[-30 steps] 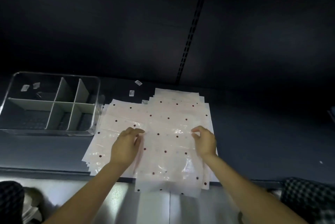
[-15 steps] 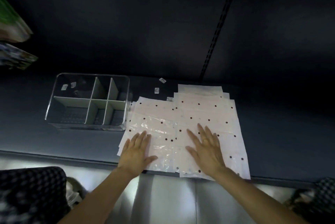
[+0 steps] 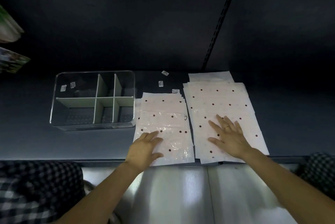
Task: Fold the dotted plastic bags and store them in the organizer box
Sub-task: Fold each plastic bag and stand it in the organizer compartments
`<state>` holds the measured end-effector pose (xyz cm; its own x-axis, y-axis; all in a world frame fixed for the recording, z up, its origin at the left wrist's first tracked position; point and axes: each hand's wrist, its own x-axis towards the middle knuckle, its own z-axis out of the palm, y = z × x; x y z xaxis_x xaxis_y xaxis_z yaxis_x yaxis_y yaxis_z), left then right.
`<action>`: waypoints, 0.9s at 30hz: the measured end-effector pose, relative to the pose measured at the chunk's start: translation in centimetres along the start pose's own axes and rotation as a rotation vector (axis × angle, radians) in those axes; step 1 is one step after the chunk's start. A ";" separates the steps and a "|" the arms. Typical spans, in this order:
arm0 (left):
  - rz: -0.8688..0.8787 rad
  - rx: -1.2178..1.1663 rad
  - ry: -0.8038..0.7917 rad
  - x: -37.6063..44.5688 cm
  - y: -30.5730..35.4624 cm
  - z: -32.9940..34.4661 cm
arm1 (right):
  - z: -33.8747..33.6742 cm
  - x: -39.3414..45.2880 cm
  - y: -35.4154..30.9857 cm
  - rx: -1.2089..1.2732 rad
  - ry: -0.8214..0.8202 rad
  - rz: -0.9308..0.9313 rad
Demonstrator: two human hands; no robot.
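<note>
Left hand [image 3: 145,148]: flat, palm down, fingers straight and close together, pressing on the near part of the left stack of bags [image 3: 164,124]. It grips nothing.

Right hand [image 3: 227,135]: flat, palm down, fingers spread wide, a ring on one finger, pressing on the near half of the right stack of bags [image 3: 221,104]. It grips nothing.

Left stack of bags: pale, dotted with dark red spots, glossy and crinkled on top; near edge reaches the front lip of the dark shelf [image 3: 36,144].

Right stack of bags: same dotted kind, larger and fanned, lying just beside the left stack with a narrow gap between; it runs farther back toward the wall.

Organizer box [image 3: 94,99]: clear plastic with grey dividers, on the shelf just left of the left stack, its compartments holding no bags.

Small labels [image 3: 161,83]: lying loose on the shelf behind the stacks, apart from the box.
</note>
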<state>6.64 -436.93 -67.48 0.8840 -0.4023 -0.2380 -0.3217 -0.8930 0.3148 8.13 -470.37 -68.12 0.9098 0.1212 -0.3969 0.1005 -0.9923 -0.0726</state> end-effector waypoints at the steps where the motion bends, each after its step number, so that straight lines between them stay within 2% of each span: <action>1: 0.000 -0.020 0.005 -0.1 0.0 0.0 | -0.1 -0.4 -1.2 0.059 0.069 -0.015; 3: 0.008 -0.058 0.011 -0.2 0.0 0.0 | 0.1 -1.6 -4.4 0.127 0.171 -0.126; 5: 0.029 -0.088 0.006 -0.6 0.0 0.1 | 0.9 -2.8 -7.5 0.130 0.156 -0.285; 7: 0.060 -0.142 -0.021 -1.1 -0.1 0.2 | 2.0 -3.6 -10.0 0.099 0.112 -0.370; 11: 0.079 -0.271 -0.133 -2.1 -0.5 -0.2 | 2.8 -4.2 -11.5 0.181 0.132 -0.315; 16: 0.105 -0.087 -0.194 -2.7 -1.0 -0.1 | 2.1 -4.2 -11.7 0.278 0.176 -0.313; 23: 0.000 -0.246 -0.158 -3.6 -1.3 -0.7 | 0.5 -3.7 -11.1 0.427 -0.054 -0.234; 25: -0.029 -0.289 -0.130 -3.6 -1.3 -1.1 | -0.4 -3.5 -11.1 0.561 -0.074 -0.201; 27: -0.078 -0.357 -0.070 -3.2 -1.3 -2.0 | -1.6 -3.2 -10.8 0.798 -0.123 -0.141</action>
<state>4.90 -434.03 -65.30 0.8721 -0.3594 -0.3320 -0.1045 -0.7997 0.5912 4.78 -460.03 -64.64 0.8546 0.2912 -0.4299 -0.1489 -0.6558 -0.7401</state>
